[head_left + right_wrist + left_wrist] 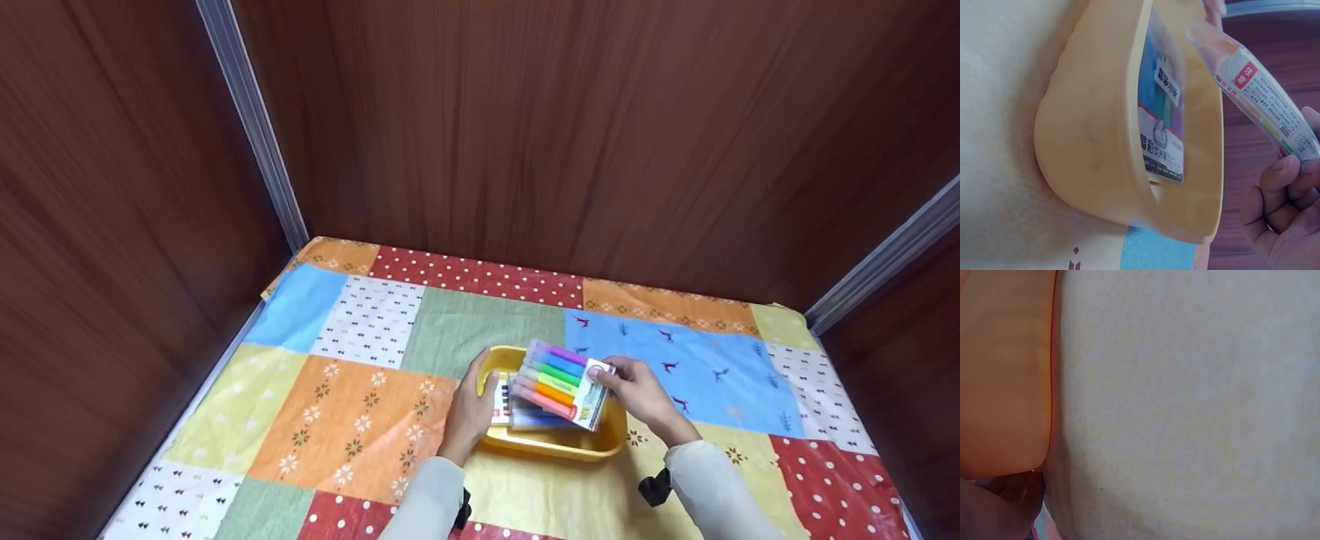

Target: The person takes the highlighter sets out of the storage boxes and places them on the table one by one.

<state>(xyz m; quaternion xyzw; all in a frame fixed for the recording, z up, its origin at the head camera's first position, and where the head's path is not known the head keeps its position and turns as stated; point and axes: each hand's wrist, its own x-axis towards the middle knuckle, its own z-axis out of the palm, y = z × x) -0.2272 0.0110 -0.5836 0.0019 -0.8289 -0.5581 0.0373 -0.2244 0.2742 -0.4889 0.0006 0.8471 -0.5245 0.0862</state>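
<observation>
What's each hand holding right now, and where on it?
Right hand pinches the pack of coloured markers by its printed end, above the yellow tray. Left hand rests on the tray's left rim; whether it grips cannot be told.

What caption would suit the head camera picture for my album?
Right hand holds a pack of coloured markers over a yellow tray on a patchwork tablecloth, while the left hand steadies the tray's edge.

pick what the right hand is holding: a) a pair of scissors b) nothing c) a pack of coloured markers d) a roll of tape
c: the right hand pinches the end of a clear pack of coloured markers above the yellow tray, while the left hand rests on the tray's left rim.
</observation>
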